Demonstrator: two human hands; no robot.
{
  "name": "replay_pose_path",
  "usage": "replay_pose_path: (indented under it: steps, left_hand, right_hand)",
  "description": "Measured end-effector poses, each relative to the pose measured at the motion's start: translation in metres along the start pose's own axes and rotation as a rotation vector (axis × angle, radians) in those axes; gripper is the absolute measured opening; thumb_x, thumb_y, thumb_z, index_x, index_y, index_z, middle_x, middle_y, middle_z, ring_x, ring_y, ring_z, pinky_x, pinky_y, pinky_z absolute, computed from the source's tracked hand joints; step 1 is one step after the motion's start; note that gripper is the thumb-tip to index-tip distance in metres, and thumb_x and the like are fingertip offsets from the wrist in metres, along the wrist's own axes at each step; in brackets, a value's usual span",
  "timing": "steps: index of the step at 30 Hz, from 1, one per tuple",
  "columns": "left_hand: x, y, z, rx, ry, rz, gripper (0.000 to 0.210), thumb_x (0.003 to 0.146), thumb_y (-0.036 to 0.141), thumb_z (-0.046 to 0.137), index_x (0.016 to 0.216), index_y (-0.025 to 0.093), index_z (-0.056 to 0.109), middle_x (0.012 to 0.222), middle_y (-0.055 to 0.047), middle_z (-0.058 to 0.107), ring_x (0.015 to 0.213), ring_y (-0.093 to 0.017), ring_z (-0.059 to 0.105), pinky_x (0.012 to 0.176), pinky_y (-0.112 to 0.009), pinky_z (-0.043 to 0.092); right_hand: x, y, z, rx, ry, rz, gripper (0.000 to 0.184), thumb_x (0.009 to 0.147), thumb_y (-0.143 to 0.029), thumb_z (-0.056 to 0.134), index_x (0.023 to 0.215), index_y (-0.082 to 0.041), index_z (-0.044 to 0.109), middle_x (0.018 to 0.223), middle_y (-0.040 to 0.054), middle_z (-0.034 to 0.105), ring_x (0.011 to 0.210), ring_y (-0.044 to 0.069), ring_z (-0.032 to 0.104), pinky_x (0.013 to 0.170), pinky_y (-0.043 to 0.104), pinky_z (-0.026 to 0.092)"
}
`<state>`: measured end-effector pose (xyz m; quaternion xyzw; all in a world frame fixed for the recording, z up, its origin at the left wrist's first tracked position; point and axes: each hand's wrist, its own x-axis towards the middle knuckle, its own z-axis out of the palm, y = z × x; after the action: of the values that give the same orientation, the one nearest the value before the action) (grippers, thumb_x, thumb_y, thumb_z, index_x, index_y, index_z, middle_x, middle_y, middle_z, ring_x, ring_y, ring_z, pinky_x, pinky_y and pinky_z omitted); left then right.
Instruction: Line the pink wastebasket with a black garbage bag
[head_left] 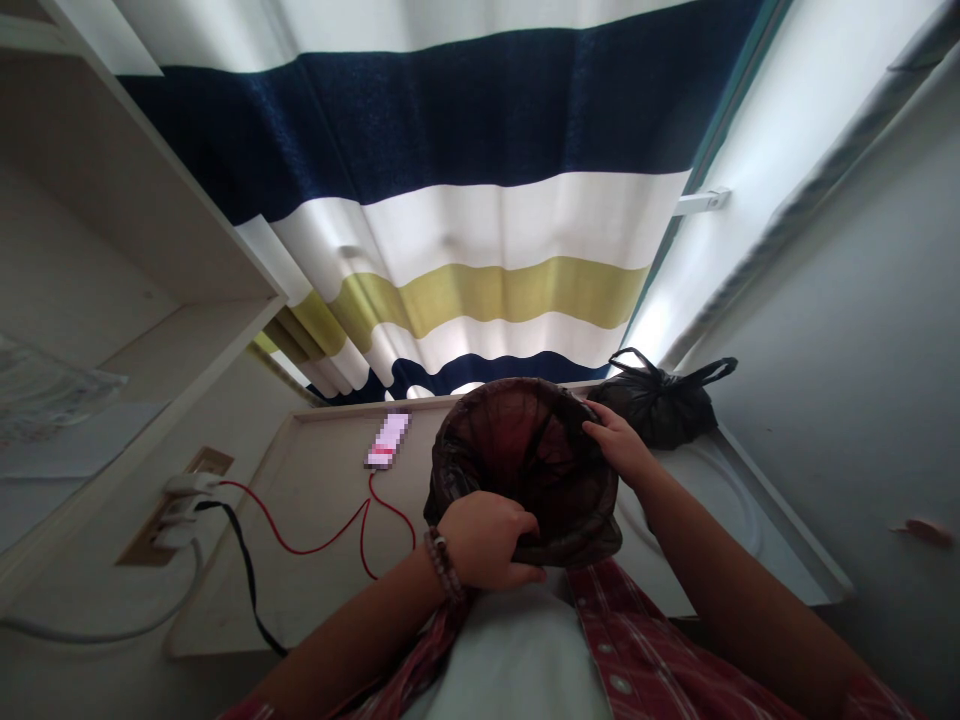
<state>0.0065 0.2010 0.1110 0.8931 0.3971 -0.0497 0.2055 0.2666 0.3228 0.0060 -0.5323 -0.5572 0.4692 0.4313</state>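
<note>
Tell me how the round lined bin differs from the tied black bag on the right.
The lined bin gapes open; the tied bag is gathered closed at its top. The lined bin is round, with a reddish tint inside; the tied bag is lumpy and looks blackish. The left hand and right hand touch the lined bin; neither touches the tied bag. Both show dark plastic.

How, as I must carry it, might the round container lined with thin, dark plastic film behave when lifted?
The wrinkled, see-through film is likely floppy and might slip. The container beneath seems stiffer, as its mouth looks round. With the left hand and right hand at its rim, it will probably not tip.
</note>
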Motion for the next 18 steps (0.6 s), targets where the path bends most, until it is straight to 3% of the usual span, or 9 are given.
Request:
replay_pose_path:
  steps: [18]
  left_hand:
    - [-0.0003,-0.0035,0.0037,0.010,0.030,0.057,0.044,0.077,0.062,0.061,0.098,0.026,0.072,0.090,-0.004,0.068,0.085,-0.024,0.066,0.072,-0.032,0.048]
  right_hand:
    - [-0.0027,-0.0035,0.0012,-0.003,0.008,-0.006,0.053,0.078,-0.034,0.060,0.130,-0.025,0.057,0.117,0.0024,0.068,0.107,0.025,0.062,0.099,0.044,0.046]
